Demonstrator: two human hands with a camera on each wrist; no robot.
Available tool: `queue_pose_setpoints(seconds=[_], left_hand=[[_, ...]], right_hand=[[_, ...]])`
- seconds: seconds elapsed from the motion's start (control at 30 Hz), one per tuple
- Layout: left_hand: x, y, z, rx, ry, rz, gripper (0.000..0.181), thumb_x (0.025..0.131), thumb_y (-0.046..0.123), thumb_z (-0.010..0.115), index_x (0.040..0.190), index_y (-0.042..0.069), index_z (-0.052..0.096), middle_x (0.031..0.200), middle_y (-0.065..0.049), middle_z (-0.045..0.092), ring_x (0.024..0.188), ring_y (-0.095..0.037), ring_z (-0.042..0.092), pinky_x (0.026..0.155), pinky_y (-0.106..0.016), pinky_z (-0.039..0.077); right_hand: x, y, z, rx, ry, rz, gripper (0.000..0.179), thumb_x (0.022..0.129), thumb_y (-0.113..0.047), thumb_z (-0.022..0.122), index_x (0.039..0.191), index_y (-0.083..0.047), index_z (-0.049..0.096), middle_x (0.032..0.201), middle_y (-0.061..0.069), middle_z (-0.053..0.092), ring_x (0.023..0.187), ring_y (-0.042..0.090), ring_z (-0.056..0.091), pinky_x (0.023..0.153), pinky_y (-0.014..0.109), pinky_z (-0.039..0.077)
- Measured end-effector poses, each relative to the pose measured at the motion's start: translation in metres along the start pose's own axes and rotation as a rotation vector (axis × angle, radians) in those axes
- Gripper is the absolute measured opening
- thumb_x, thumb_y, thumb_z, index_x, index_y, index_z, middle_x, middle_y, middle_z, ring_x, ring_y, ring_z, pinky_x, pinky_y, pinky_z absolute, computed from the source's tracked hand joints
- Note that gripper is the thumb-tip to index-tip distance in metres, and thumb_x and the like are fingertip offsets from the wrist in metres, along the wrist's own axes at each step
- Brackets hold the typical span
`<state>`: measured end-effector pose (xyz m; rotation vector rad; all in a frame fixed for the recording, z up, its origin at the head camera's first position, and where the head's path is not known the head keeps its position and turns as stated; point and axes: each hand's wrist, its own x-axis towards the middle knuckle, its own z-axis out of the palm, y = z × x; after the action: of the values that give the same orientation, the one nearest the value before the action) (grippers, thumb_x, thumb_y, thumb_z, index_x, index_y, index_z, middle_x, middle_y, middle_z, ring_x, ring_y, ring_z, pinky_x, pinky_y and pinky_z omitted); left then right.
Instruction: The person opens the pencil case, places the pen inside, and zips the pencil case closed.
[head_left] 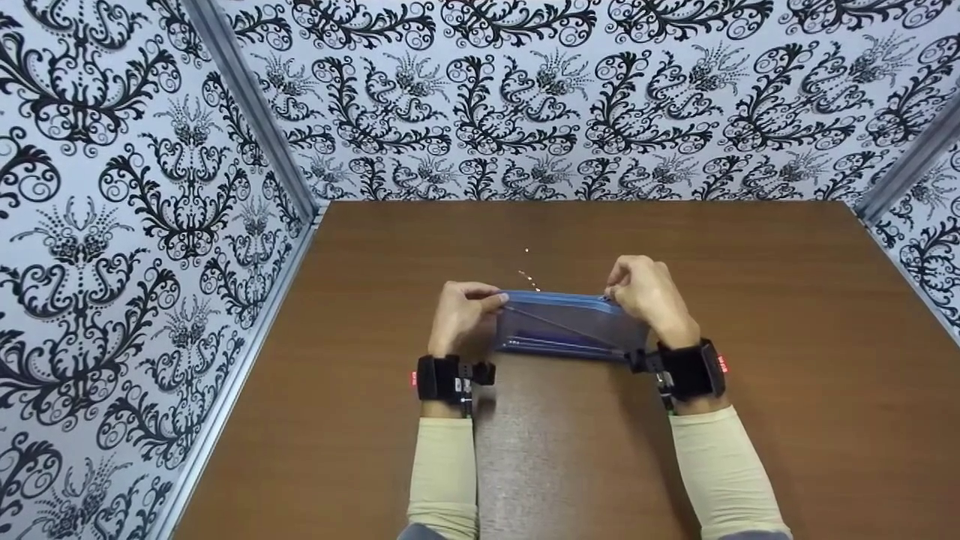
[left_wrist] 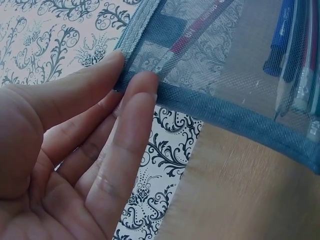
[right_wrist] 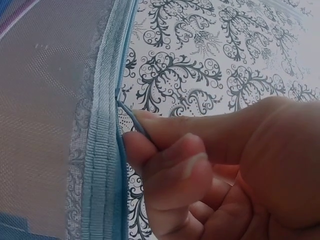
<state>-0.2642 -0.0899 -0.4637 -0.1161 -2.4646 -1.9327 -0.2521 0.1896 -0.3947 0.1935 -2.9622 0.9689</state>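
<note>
A see-through mesh pencil pouch (head_left: 559, 326) with a blue zipper edge is held up between the two hands above the table. My left hand (head_left: 459, 311) pinches its upper left corner between thumb and fingers. At the zipper, my right hand (head_left: 651, 294) pinches the small zipper pull (right_wrist: 134, 121) between thumb and forefinger. Through the mesh in the left wrist view show a red pencil (left_wrist: 200, 30), lying slantwise, and a blue pen (left_wrist: 280, 40) beside several other pencils. How far the zipper stands undone is hard to tell.
The brown wooden table (head_left: 360, 420) spreads under both hands. Patterned black-and-white walls (head_left: 525, 97) stand behind it and at the sides, with grey metal posts (head_left: 259, 112) at the corners. Small bright specks (head_left: 529, 279) show just beyond the pouch.
</note>
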Motion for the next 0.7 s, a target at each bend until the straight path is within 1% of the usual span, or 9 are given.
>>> queue_pose_setpoints(seconds=[0.27,0.43,0.5,0.6,0.7], left_hand=[[0.0006,-0.0006,0.0004,0.019,-0.001,-0.011,0.016,0.084,0.012,0.079,0.095,0.002,0.078,0.088,-0.013,0.076,0.071,-0.018,0.072,0.067,-0.028,0.057],[0.0006,-0.0005,0.002,0.005,0.007,-0.011,0.017,0.083,0.012,0.08,0.096,0.001,0.078,0.09,-0.013,0.076,0.072,-0.018,0.073,0.069,-0.027,0.057],[0.0001,-0.0005,0.0018,0.014,0.021,-0.008,0.016,0.082,0.012,0.08,0.095,0.002,0.078,0.09,-0.013,0.076,0.074,-0.017,0.072,0.07,-0.027,0.057],[-0.0007,-0.0003,0.0011,0.055,0.038,0.0,0.015,0.082,0.014,0.081,0.093,0.004,0.079,0.09,-0.01,0.076,0.076,-0.016,0.071,0.072,-0.027,0.055],[-0.0009,-0.0005,0.0005,0.067,0.034,0.0,0.015,0.082,0.016,0.081,0.093,0.006,0.079,0.089,-0.009,0.076,0.076,-0.016,0.07,0.073,-0.027,0.055]], right_hand=[[-0.0016,0.0042,-0.0033,0.011,-0.001,0.026,0.008,0.085,-0.001,0.069,0.092,-0.002,0.067,0.093,0.017,0.072,0.083,0.03,0.066,0.074,0.041,0.054],[-0.0018,0.0058,-0.0052,-0.008,0.028,0.004,0.005,0.084,-0.001,0.07,0.088,-0.002,0.068,0.089,0.016,0.073,0.08,0.029,0.066,0.073,0.042,0.052],[-0.002,0.0063,-0.006,-0.024,0.048,-0.007,0.004,0.083,-0.001,0.071,0.086,-0.003,0.069,0.087,0.016,0.073,0.08,0.03,0.065,0.074,0.043,0.052],[-0.0035,0.0067,-0.008,-0.037,0.061,-0.002,0.004,0.083,-0.001,0.072,0.083,-0.004,0.069,0.087,0.016,0.072,0.08,0.031,0.064,0.075,0.045,0.052],[-0.0056,0.0071,-0.0104,-0.043,0.067,0.001,0.004,0.083,-0.002,0.072,0.083,-0.005,0.069,0.086,0.015,0.072,0.08,0.032,0.064,0.075,0.045,0.052]])
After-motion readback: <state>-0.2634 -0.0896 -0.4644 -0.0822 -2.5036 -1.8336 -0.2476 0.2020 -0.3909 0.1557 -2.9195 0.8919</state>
